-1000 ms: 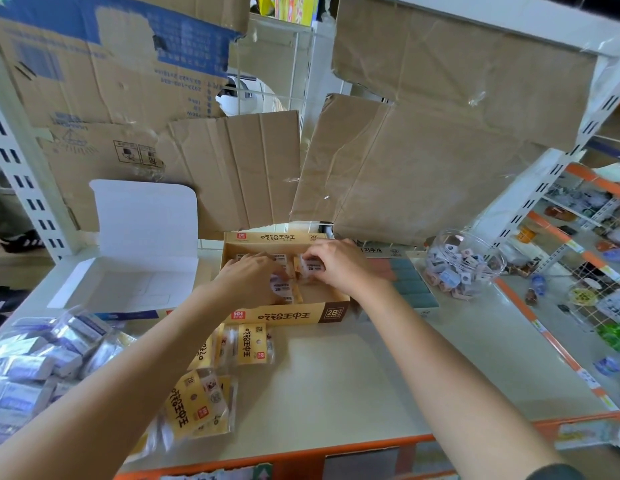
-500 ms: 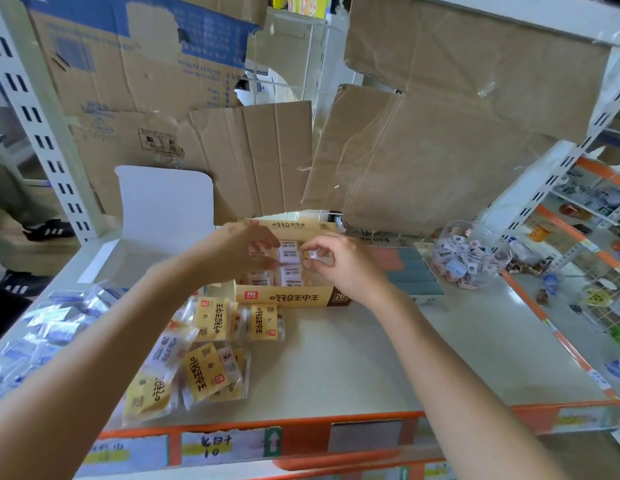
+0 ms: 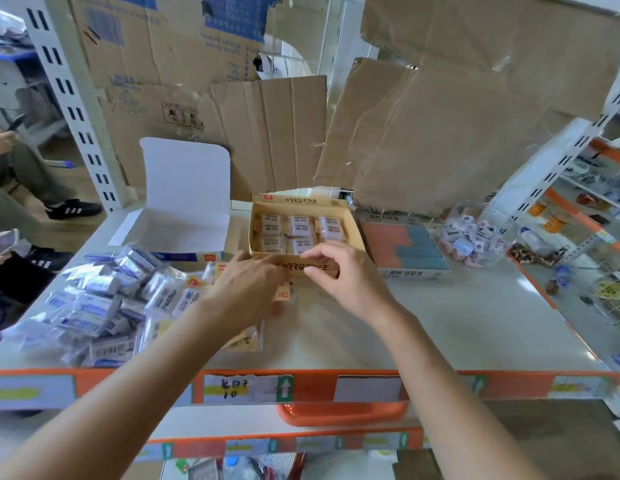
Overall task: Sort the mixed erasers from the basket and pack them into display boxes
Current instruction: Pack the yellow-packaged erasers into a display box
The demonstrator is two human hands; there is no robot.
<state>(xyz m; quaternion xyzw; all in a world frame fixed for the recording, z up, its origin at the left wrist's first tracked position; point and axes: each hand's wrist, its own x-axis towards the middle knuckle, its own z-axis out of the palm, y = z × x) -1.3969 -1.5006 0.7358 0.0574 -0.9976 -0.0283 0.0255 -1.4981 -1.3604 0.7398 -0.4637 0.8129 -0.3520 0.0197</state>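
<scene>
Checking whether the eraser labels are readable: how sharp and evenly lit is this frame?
Head view: the wide-angle lens bows the white shelf upright; motion blur smears the left hand and the blue-wrapped erasers; labels inside the yellow display box look soft; the light is diffuse, without hard shadows.

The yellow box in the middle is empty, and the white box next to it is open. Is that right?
Not quite. The head view shows that the yellow box is not empty: wrapped erasers lie in rows inside it. The white box next to it is open, as you said.
</scene>
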